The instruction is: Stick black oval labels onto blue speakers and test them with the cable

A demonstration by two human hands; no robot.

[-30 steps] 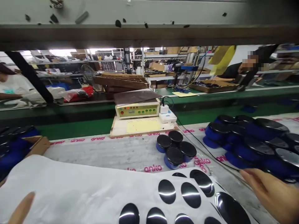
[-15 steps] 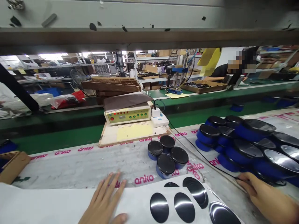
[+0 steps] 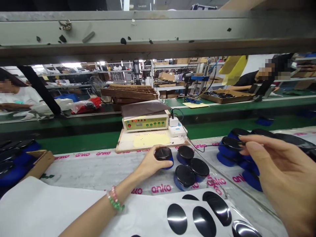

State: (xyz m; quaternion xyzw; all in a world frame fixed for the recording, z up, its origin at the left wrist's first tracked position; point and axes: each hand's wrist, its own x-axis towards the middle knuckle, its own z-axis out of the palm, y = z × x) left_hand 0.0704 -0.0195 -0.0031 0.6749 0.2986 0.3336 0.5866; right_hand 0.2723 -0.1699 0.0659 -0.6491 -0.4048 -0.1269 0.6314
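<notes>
Head view, left to right: a cardboard box [image 3: 41, 158] full of black-topped blue pucks [image 3: 14, 158] at the desk's [image 3: 81, 168] edge, then a white backing sheet [image 3: 49, 200] of glossy black ovals [image 3: 176, 219], apparently laid flat within easy reach. Left hand [image 3: 148, 166] closed over one puck [image 3: 163, 153], fingers cupping its top, just beside three more pucks [image 3: 191, 169]. Right hand [image 3: 278, 168] raised at the blue stack [image 3: 228, 154], thumb and fingers pinched close, any hold impossible to tell.

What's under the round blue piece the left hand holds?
The round black-topped blue piece appears to rest on a pale work surface printed with pink "anko" lettering. The patch directly beneath it is hidden by the piece, and the left hand hides part of it.
</notes>
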